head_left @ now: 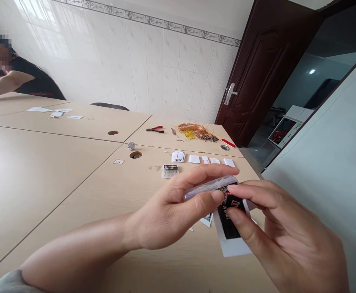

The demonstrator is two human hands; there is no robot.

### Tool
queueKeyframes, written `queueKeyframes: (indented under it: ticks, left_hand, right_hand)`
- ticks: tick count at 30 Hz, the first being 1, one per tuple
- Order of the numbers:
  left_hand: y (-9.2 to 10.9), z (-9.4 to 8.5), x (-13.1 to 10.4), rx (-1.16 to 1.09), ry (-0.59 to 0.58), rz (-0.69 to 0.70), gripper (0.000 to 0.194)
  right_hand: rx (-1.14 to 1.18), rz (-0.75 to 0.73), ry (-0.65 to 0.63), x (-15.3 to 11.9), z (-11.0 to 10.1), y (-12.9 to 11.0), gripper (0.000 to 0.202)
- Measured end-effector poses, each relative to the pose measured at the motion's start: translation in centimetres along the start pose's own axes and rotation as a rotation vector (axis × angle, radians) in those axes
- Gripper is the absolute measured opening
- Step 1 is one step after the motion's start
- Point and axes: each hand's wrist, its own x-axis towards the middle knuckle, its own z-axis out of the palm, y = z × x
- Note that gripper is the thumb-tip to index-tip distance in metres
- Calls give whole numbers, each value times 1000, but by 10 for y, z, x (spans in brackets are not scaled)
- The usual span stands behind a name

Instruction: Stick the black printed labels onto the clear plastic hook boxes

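My left hand [178, 203] grips a clear plastic case [207, 186] on its edge, thumb in front and fingers behind. A black printed label [228, 224] on white backing paper [234, 248] hangs down against the case. My right hand [288, 228] pinches the label's right side between thumb and forefinger. Part of the case is hidden by my fingers. Beyond my left hand, another clear case with a black label [170, 171] lies on the table. Partly under my hands is a printed sheet [207, 219].
Paper stacks [194, 159] stand in a row behind my hands. Farther back are red-handled pliers [155, 129] and a bundle of copper-coloured wires [193, 129]. A table hole [135, 155] lies left of the stacks. A person [19, 77] leans over the far left table.
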Motion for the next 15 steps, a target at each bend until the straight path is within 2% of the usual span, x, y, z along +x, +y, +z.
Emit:
queueKeyframes:
  ticks: [15]
  left_hand:
    - [1, 0, -2, 58, -6, 28, 24]
  right_hand:
    - [15, -6, -16, -1, -1, 1, 20]
